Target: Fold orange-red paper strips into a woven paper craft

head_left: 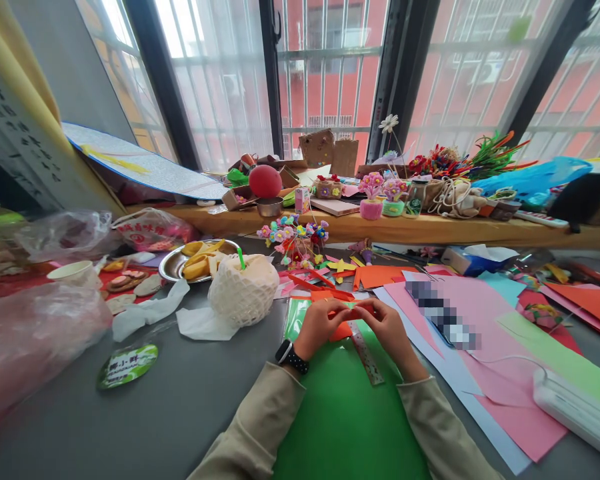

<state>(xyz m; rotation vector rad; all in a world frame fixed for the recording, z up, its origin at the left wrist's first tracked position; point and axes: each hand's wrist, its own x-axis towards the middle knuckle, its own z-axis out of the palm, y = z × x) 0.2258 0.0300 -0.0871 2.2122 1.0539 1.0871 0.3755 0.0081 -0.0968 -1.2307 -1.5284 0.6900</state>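
Above the green mat (353, 427), the left hand (324, 327) and right hand (387, 327) meet, fingertips pinched on a small piece of red paper (349, 307). The step in hand looks like folding or creasing it; the next move probably calls for even edges and firm fingertip pressure, with neither pinch slipping. The fingers partly hide the fold, so its shape cannot be told. A ruler (366, 357) lies on the mat, below the right hand.

Left of the mat on the worktop (190, 413), a metal bowl (168, 272) holds banana peel (199, 265). Nearer the mat sits a netted coconut, by its look, with a green straw (241, 258) in it. Farther left stands a paper cup (74, 273), its contents hidden.

Beyond the mat, on the sill (220, 220), a pink pot (371, 209) and a green pot (393, 208) hold knitted-looking flowers. Beyond the mat to the right, a tissue box (464, 262) has white tissue on top.
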